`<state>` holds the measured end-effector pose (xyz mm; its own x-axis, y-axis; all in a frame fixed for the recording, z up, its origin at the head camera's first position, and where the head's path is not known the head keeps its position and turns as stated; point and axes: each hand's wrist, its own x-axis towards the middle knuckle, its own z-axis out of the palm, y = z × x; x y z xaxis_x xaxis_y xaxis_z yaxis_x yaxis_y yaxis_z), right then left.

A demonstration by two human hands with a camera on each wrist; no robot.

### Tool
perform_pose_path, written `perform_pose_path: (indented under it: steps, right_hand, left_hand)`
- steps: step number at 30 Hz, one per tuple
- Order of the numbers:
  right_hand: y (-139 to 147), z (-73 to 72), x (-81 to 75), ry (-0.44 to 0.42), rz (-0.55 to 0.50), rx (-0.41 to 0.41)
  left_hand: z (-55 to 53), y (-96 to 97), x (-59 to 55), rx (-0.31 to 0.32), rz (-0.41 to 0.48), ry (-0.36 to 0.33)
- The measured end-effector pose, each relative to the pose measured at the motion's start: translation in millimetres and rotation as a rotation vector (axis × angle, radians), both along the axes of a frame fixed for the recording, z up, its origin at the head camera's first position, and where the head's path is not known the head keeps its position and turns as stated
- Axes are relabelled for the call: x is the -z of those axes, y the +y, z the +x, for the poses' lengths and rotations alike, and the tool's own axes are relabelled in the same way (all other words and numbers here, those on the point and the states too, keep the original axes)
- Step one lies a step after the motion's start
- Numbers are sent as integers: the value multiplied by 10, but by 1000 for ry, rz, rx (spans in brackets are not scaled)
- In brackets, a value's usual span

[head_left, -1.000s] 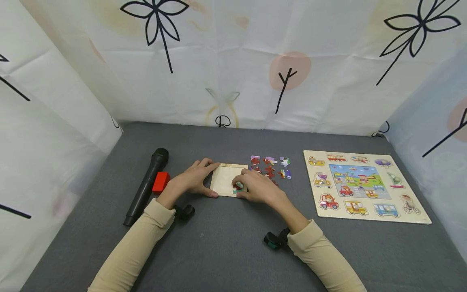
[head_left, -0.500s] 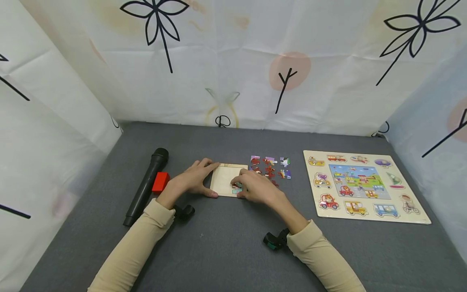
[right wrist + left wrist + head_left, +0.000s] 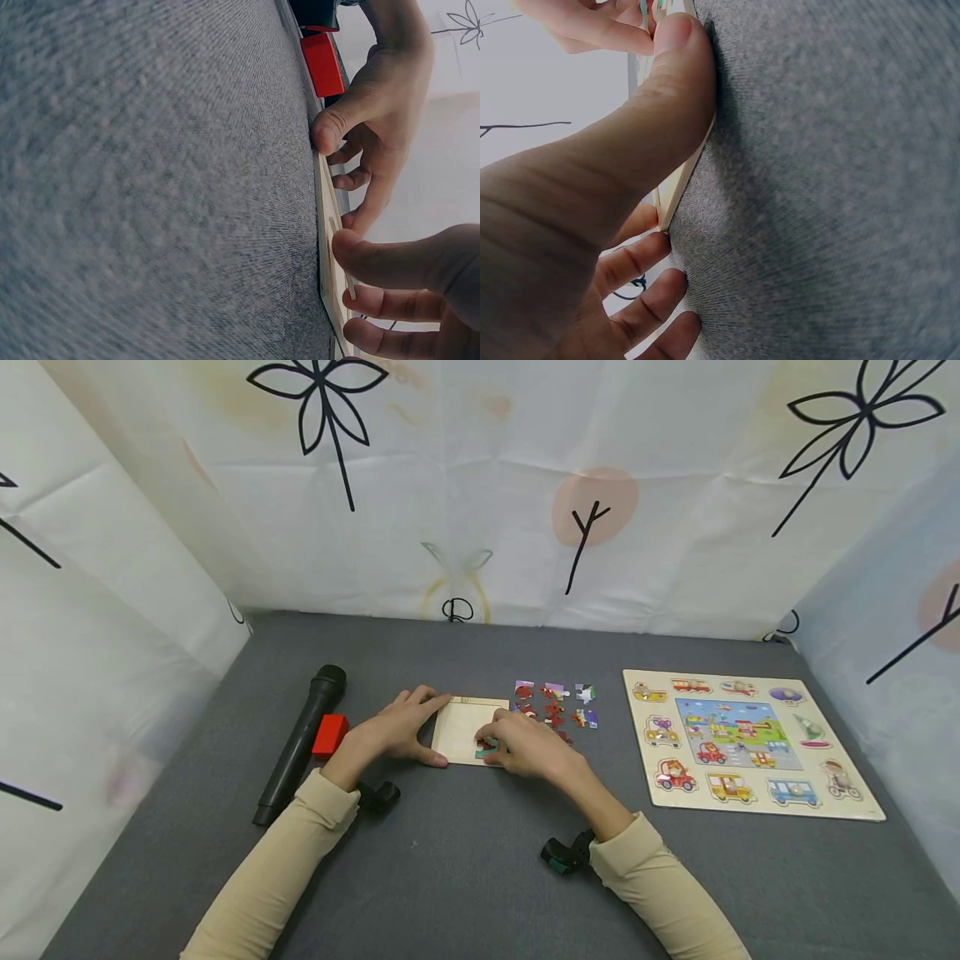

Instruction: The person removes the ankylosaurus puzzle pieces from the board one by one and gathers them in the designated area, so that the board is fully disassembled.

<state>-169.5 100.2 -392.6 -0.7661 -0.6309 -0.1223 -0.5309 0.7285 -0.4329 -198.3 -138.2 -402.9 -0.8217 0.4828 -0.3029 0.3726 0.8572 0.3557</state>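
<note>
A small square wooden puzzle tray [image 3: 456, 727] lies on the grey table. My left hand [image 3: 397, 727] holds its left side, thumb at the near corner and forefinger at the far one. In the left wrist view the thumb [image 3: 679, 82] lies along the tray's edge. Over the tray's near right corner, my right hand [image 3: 528, 743] pinches a jigsaw piece [image 3: 486, 747] between thumb and fingertips. The right wrist view shows that piece edge-on, tilted close over the tray. The hand covers the tray's right part.
Several loose jigsaw pieces [image 3: 555, 702] lie right of the tray, partly behind my right hand. A vehicle peg puzzle board [image 3: 750, 743] lies farther right. A black microphone [image 3: 300, 747] and a red block [image 3: 331, 736] sit beside my left hand. Patterned cloth [image 3: 487, 510] hangs behind.
The right hand's fingertips have shifted very slightly left, and the pinched jigsaw piece has changed its tilt over the tray corner. The left hand keeps its place.
</note>
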Motion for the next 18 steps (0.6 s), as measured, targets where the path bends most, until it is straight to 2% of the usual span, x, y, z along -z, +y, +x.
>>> perform_pose_path:
  steps: [18]
  right_hand:
    - [65,1,-4,12,9,6]
  left_hand:
    - [-12,0,1,-4,-8,-11]
